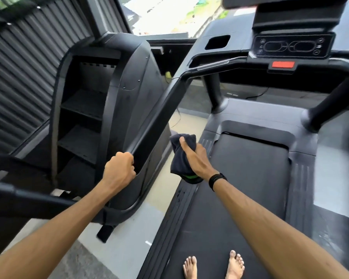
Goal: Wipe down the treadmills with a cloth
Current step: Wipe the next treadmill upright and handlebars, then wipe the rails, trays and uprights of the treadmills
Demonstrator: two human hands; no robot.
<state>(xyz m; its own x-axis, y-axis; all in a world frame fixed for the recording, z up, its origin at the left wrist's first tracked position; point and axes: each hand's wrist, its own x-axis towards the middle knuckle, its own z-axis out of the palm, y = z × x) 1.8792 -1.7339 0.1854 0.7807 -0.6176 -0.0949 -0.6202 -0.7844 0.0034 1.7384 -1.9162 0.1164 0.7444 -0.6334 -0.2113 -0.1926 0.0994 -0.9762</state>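
he stands barefoot on the treadmill belt (250, 178), left hand (119, 170) curled round the left handrail (159, 117), right hand (195, 158) gripping the dark cloth (181, 156) just beside that rail, perhaps touching it. rail-wiping seems in hand; next, press and slide along it.

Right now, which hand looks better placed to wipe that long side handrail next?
The right hand. It already holds the dark cloth, just beside the treadmill's left handrail. The left hand grips that rail's near end and holds no cloth, so it seems to be bracing.
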